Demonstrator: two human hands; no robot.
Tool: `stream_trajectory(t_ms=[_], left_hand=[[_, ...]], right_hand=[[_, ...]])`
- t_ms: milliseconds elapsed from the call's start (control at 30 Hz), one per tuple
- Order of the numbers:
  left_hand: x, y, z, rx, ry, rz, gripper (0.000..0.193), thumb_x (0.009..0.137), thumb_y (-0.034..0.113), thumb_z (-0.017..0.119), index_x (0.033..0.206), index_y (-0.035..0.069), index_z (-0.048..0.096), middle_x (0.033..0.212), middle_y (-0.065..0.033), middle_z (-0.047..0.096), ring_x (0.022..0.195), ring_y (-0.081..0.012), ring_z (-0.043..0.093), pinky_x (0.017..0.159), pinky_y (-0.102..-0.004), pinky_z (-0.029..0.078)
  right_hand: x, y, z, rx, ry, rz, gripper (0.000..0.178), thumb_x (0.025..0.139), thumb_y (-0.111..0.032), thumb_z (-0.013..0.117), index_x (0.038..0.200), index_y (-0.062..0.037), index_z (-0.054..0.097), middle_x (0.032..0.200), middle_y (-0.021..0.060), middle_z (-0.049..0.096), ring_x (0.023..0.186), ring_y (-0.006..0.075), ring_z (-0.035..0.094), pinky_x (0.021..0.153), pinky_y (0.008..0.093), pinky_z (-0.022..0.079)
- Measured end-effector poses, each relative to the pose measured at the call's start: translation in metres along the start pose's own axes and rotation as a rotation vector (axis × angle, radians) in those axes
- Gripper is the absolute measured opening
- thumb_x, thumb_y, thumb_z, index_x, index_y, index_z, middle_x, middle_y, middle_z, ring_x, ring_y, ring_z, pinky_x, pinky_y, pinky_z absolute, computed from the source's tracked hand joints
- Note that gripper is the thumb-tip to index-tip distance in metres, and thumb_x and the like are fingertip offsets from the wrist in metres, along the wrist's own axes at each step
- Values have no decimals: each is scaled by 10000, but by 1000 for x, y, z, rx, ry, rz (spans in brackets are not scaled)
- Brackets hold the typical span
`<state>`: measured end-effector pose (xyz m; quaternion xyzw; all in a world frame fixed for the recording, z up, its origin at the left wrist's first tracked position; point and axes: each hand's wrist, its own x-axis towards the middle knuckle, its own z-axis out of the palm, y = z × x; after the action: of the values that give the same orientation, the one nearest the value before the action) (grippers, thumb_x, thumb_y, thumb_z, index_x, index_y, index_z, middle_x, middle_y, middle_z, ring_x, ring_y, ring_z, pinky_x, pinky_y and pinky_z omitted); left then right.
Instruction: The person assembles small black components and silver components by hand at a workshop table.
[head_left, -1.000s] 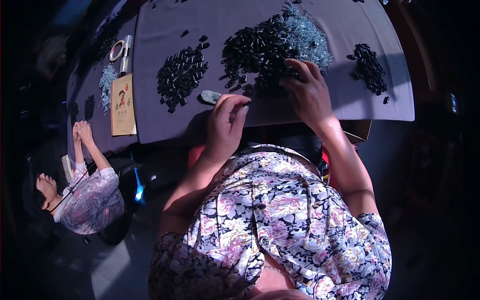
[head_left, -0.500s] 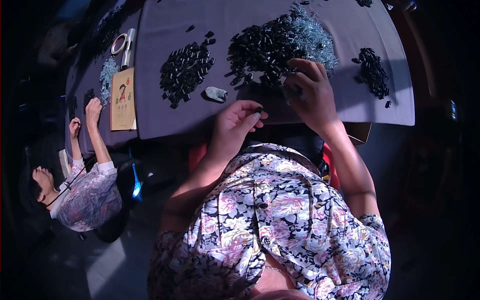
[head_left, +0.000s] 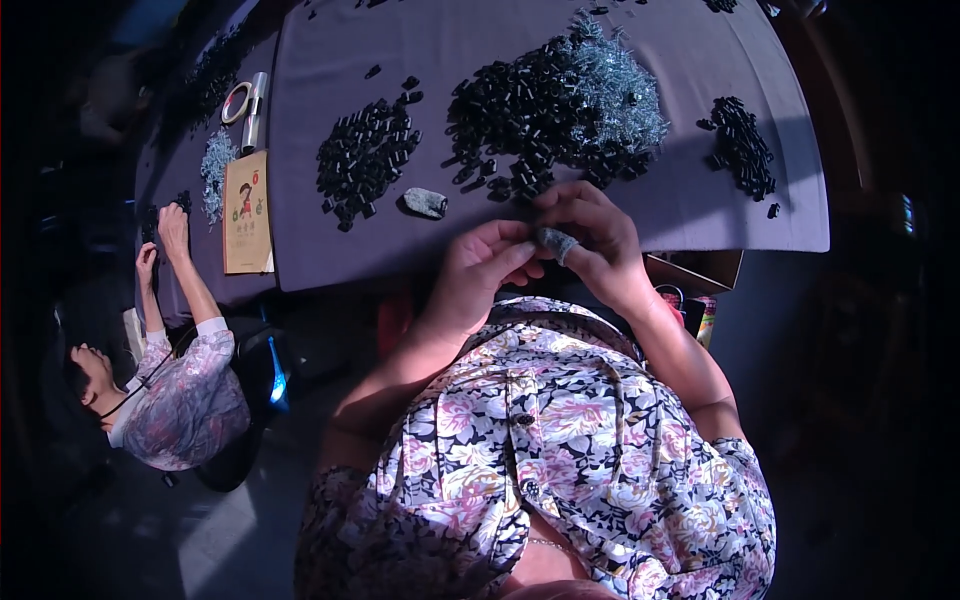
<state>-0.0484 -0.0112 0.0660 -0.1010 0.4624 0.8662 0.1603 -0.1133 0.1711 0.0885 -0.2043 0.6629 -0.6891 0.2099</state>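
Observation:
My left hand (head_left: pixel 480 275) and my right hand (head_left: pixel 598 240) meet just off the table's near edge, their fingertips pinched together. In the left one is a small black piece, mostly hidden by the fingers now. A grey wrapping (head_left: pixel 557 245) covers my right thumb; whatever the right fingers hold is hidden. Beyond my hands lies a large heap of small black pieces (head_left: pixel 510 120), and against its far right side a pile of small silvery screw-like parts (head_left: pixel 618 85). Left of my hands rests a light grey, fuzzy tube-like piece (head_left: pixel 425 203).
Further black pieces form a heap on the left (head_left: pixel 365 155) and another on the right (head_left: pixel 740 150) of the grey tablecloth (head_left: pixel 340 50). At the left, another person (head_left: pixel 180 400) works by a yellow booklet (head_left: pixel 247 215) and a tape roll (head_left: pixel 237 103). Below the right edge is an open box (head_left: pixel 715 270).
My right hand has come from the large heap down and left to my left hand. The co-worker's hands have shifted slightly left.

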Motion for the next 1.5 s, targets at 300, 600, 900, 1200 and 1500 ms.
stream_trajectory(t_ms=[300, 600, 900, 1200, 1500], left_hand=[[0, 4, -3, 89, -28, 23, 209, 975, 107, 591, 1162, 18, 616, 974, -58, 703, 825, -105, 659, 726, -206, 497], [-6, -6, 1, -28, -52, -34, 186, 989, 148, 584, 1114, 18, 632, 981, -60, 701, 819, -98, 650, 743, -222, 523], [-2, -8, -1, 25, -15, 51, 163, 991, 112, 567, 1116, 26, 627, 943, -30, 686, 782, -77, 635, 712, -203, 509], [20, 11, 5, 221, -4, 229, 166, 986, 104, 558, 1112, 23, 631, 903, -24, 700, 761, -67, 627, 682, -203, 494], [20, 7, 4, 197, -76, 292, 182, 971, 114, 601, 1123, 22, 640, 952, -58, 705, 790, -90, 637, 717, -217, 509]], right_hand=[[4, 4, 4, 139, -15, 30, 167, 820, 56, 585, 971, 53, 655, 1130, 103, 559, 978, 147, 600, 831, 260, 500], [-7, -9, 3, 38, -8, 48, 186, 787, 54, 560, 955, 63, 639, 1092, 123, 572, 930, 173, 619, 814, 276, 511], [1, -26, 7, -334, -48, -186, 256, 761, 49, 618, 1015, 51, 648, 1030, 145, 587, 886, 235, 640, 798, 313, 517], [22, -15, -4, -156, 3, -185, 220, 778, 82, 606, 995, 52, 629, 931, 101, 566, 803, 190, 626, 692, 292, 506], [21, -24, -9, -325, -79, -335, 356, 753, 177, 572, 1058, 24, 673, 948, 96, 573, 862, 215, 650, 734, 304, 543]])
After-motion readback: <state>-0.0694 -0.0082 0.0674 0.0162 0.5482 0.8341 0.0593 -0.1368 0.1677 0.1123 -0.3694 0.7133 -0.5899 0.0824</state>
